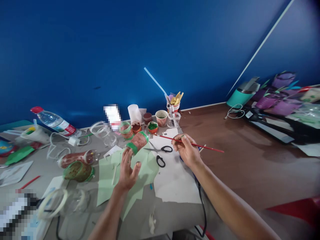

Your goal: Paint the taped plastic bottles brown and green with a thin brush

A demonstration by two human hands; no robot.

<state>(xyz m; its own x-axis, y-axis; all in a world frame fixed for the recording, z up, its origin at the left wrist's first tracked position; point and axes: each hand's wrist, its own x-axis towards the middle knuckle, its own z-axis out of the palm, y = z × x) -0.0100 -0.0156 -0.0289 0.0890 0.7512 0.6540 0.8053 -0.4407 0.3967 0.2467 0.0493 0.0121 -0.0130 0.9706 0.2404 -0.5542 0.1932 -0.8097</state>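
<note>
Over the grey table, a pink-and-green plastic cylinder tilts in the left hand, whose fingers grasp its near end, perhaps from inside to spare its painted side, while the right hand pinches a slim red paintbrush mid-handle

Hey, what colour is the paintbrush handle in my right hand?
The paintbrush handle is red, seen best in the head view.

From over here I'd say craft workspace, can't tell if home or studio: paint cups, scissors, brush, green paper crowding a grey desk mid-frame, blue wall behind.
</note>
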